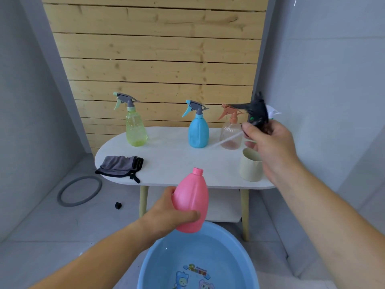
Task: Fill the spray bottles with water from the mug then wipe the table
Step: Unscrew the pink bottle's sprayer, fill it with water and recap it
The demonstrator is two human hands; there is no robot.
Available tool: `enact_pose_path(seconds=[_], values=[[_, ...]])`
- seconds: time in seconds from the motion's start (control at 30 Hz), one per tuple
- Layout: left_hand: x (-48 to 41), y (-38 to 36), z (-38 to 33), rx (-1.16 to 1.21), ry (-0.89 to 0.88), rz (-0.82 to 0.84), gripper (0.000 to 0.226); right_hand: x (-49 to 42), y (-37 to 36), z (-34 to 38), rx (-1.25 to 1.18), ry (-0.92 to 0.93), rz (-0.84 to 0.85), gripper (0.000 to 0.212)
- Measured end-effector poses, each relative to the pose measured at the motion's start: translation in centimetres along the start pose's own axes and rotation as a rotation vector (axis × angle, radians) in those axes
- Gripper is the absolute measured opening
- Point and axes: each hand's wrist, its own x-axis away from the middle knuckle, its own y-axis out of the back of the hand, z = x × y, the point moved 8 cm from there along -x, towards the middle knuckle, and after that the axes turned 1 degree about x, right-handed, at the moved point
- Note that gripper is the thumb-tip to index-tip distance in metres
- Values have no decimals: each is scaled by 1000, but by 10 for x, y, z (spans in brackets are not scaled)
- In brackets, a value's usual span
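My left hand grips an open pink bottle with no spray head, tilted above the blue basin. Up at the right, my right hand holds a dark spray head, blurred, whose white dip tube trails down to the left. A cream mug stands on the white table just below that hand. Along the back of the table stand a yellow-green spray bottle, a blue one and a clear one with an orange head. Near the table's left end lies a grey cloth.
The basin holds water and sits on the floor in front of the table. A grey ring and a small black object lie on the floor at the left. A white-topped item peeks out behind my right hand. Wooden slats back the table.
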Motion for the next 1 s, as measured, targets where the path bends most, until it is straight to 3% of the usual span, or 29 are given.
enact_pose_path(seconds=[0.07, 0.2, 0.43, 0.8, 1.0], values=[[-3, 9, 5, 22, 21, -69, 79, -10, 2, -12, 8, -37, -46, 14], [-10, 18, 15, 23, 3, -89, 90, -12, -25, -79, 66, -202, 0, 24], [-17, 16, 17, -89, -67, -78, 100, -14, -60, -162, 27, -464, 95, 10], [-24, 17, 27, -106, -79, -64, 84, -20, -63, -192, 252, -568, 74, 25], [-26, 15, 26, -117, -86, -57, 87, -18, -64, -180, 520, -455, 158, 30]])
